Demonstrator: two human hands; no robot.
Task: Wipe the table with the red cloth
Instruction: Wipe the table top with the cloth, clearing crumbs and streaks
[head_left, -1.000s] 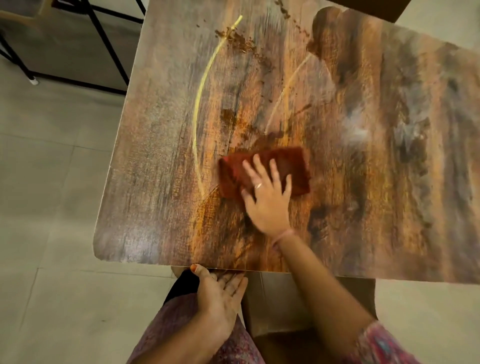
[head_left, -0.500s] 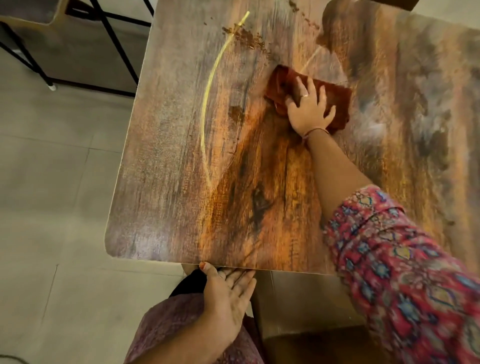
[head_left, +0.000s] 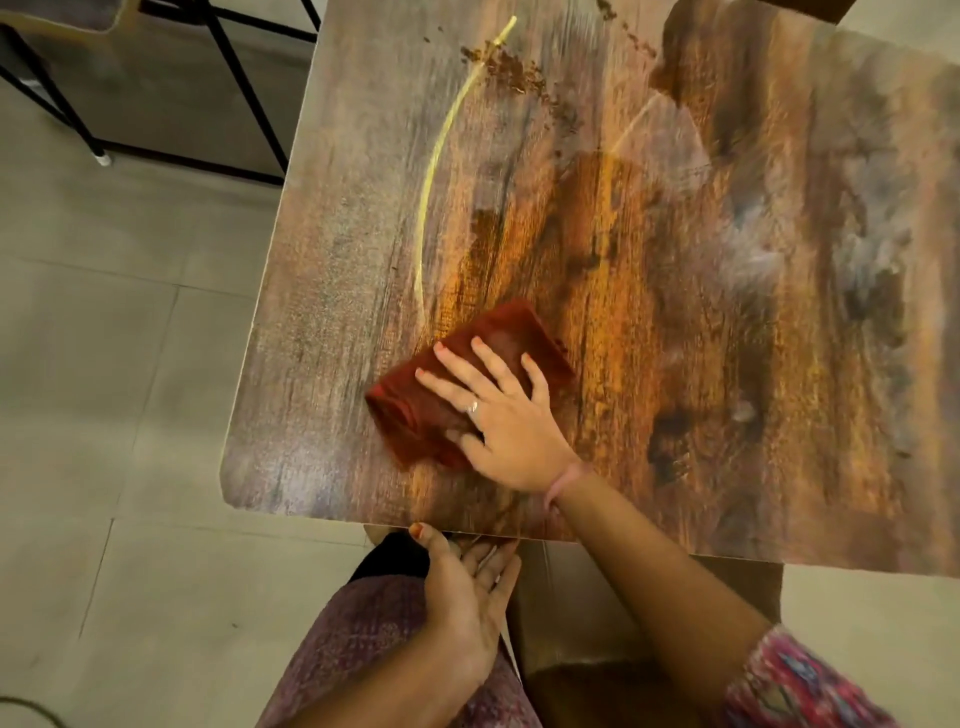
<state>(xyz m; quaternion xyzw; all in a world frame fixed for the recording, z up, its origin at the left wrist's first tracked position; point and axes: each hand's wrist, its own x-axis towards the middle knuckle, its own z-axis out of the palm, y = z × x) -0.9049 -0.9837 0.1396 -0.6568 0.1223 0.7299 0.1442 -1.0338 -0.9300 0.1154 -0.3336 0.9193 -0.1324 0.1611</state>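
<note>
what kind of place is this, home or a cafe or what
Hard to say; probably an indoor dining or cafe-like room. A wood-pattern table stands on a pale tiled floor, with black metal furniture legs beside it. The right hand presses the red cloth.

The right hand (head_left: 511, 423), in the middle of the frame, wears a silver ring (head_left: 472, 407) on one finger and a thin pink band (head_left: 565, 480) round the wrist. Its nails are painted orange-red, as is the thumbnail of the left hand (head_left: 467, 597) at lower centre. A patterned sleeve (head_left: 795, 686) in pink, red and blue shows at lower right. A mauve patterned garment (head_left: 363, 634) covers the lap at the bottom.
</note>
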